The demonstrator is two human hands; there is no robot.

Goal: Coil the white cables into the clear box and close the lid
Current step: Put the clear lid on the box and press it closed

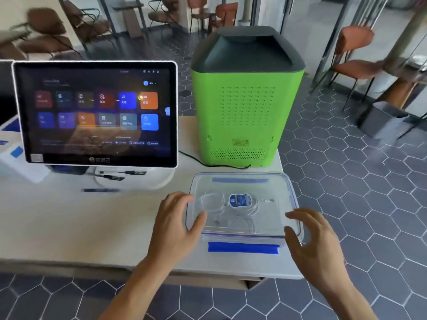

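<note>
The clear box [284,188] sits near the table's right front corner with its lid [242,181] lying on top. Through the lid I see coiled white cables [213,204] and a blue round label [240,200]. A blue latch flap [242,247] sticks out at the near side, and another blue latch [240,180] lies at the far side. My left hand [178,218] is at the box's left edge, fingers spread, thumb on the lid. My right hand [309,236] hovers at the box's right front corner, fingers apart, holding nothing.
A green machine [245,107] with a dark top stands right behind the box, its black cord [208,163] trailing on the table. A touchscreen monitor [97,114] on a white stand is to the left. The table edge [286,277] runs just beside the box.
</note>
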